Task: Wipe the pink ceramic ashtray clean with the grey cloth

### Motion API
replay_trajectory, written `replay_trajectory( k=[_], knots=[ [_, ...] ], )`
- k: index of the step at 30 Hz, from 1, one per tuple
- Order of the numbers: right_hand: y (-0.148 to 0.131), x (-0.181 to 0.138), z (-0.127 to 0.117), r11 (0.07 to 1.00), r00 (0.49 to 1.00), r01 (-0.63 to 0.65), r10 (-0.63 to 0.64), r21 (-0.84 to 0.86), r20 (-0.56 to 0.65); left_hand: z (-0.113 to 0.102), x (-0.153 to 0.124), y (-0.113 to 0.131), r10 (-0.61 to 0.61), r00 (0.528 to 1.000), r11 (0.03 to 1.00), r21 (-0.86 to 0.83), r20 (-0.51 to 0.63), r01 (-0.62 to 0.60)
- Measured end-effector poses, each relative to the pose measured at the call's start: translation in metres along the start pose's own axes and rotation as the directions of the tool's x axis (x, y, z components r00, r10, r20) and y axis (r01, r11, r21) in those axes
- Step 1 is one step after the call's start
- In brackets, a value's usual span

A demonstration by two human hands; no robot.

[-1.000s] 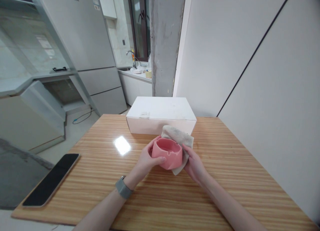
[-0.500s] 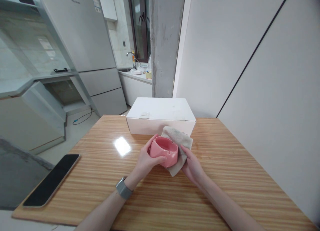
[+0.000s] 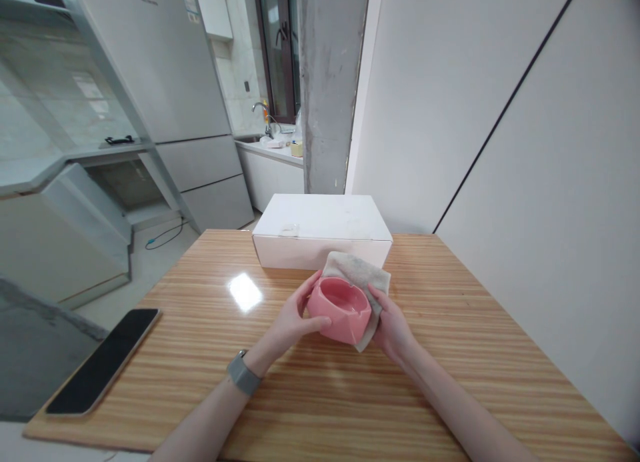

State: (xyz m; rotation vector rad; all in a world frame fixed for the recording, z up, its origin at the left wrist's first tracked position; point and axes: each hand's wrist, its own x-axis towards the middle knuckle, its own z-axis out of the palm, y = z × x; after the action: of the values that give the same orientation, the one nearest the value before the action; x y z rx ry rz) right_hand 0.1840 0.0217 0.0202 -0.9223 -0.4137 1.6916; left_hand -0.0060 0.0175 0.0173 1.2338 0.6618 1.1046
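A pink faceted ashtray (image 3: 340, 309) with notches in its rim is tilted above the table, its hollow facing up toward me. My left hand (image 3: 295, 319) is closed on its left side, thumb across the front and fingers behind. On the far right side, a light grey cloth (image 3: 357, 270) lies against the ashtray and is partly hidden by it. My right hand (image 3: 390, 322) grips this cloth, thumb on top, pressing it to the ashtray's right side; some fingers are out of sight beneath.
A white box (image 3: 323, 235) stands just behind my hands on the wood-grain table (image 3: 430, 382). A black-screened phone (image 3: 105, 362) lies at the table's left edge. Beyond are a fridge (image 3: 160, 69), a sink counter and a grey pillar (image 3: 330, 82); a white wall runs along the right.
The ashtray has turned in my left hand and shifted slightly right, showing more of its hollow. My right hand and the cloth have also moved a little to the right.
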Motion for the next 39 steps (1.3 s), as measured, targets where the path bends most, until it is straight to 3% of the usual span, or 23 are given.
replay_trajectory(
  k=[6, 12, 19, 25, 28, 34, 39],
  knots=[
    [0.0, -0.006, 0.004, 0.998, 0.996, -0.04, 0.043, -0.039, 0.084, -0.002, 0.0, -0.003, -0.009, 0.999, 1.0, 0.014, 0.051, 0.008],
    [0.0, -0.008, 0.006, 1.0, 0.992, -0.023, 0.023, 0.001, 0.122, -0.002, 0.004, -0.007, 0.003, 0.992, 1.0, -0.005, -0.13, -0.003],
    [0.01, -0.002, -0.001, 0.999, 0.993, -0.015, 0.012, 0.028, 0.119, 0.003, 0.008, -0.009, 0.019, 0.949, 0.996, 0.088, -0.315, 0.01],
    [0.014, -0.007, 0.007, 0.997, 0.996, 0.009, -0.016, 0.075, 0.09, 0.013, 0.006, -0.005, 0.084, 0.904, 0.974, 0.226, -0.418, 0.014],
    [0.013, -0.01, 0.01, 0.996, 0.998, 0.02, -0.025, 0.09, 0.057, 0.012, 0.004, -0.012, 0.062, 0.92, 0.976, 0.218, -0.387, 0.026],
    [0.005, -0.004, 0.006, 0.994, 0.997, 0.06, -0.056, 0.096, -0.047, -0.001, 0.003, -0.023, -0.06, 0.964, 0.998, -0.02, -0.258, 0.057],
    [-0.002, 0.0, 0.002, 0.991, 0.995, 0.097, -0.097, 0.092, -0.001, 0.002, 0.002, -0.017, -0.048, 0.983, 0.998, 0.028, -0.178, 0.053]
  ],
)
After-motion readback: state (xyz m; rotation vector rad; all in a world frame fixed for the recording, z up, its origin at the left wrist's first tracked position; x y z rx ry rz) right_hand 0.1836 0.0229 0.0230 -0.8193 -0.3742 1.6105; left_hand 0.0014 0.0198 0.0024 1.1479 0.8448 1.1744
